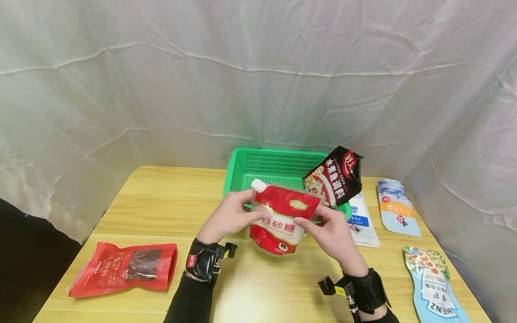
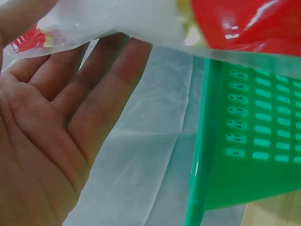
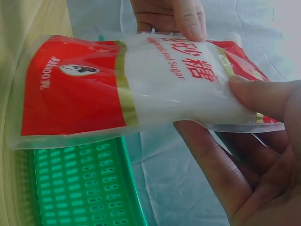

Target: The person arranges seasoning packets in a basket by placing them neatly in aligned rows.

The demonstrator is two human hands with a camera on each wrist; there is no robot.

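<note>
While we hold the sugar pouch (image 1: 282,220) up off the table (image 1: 258,287), both hands are clamped on it: the left hand (image 1: 228,217) pinches the left edge, thumb on the front and fingers (image 2: 101,89) spread behind, and the right hand (image 1: 329,231) pinches the right edge the same way (the right wrist view shows that thumb pressed on the clear seam). The pouch hangs between them, white spout (image 1: 258,185) up and to the left, just in front of the green basket (image 1: 274,167) and level with its near rim. To handle it well from here, we judge that we should keep both grips on the firm sealed edges rather than the soft belly, so the sugar does not slump and tip the pouch, and keep it level as it passes over the rim. Farther back a dark seasoning pouch (image 1: 335,176) leans on the basket's right corner; it looks easy to knock, so we would give that side some room.
</note>
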